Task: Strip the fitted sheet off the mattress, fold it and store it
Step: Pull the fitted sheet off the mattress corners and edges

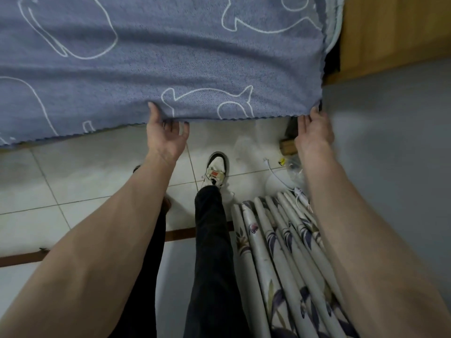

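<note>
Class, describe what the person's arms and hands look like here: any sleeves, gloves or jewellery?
Both forearms are bare right up to the frame edge, with no sleeves showing. The left hand and right hand wear no gloves; no rings, watch or bracelet are visible.

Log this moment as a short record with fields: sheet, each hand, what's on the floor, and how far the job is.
sheet: blue fitted sheet with white animal outlines, still over the mattress
left hand: gripping the sheet's lower hem, thumb on top
right hand: at the sheet's corner, grip unclear
floor: white shoe, white cable, floral curtain on pale tiles
stage: stripping barely begun
</note>
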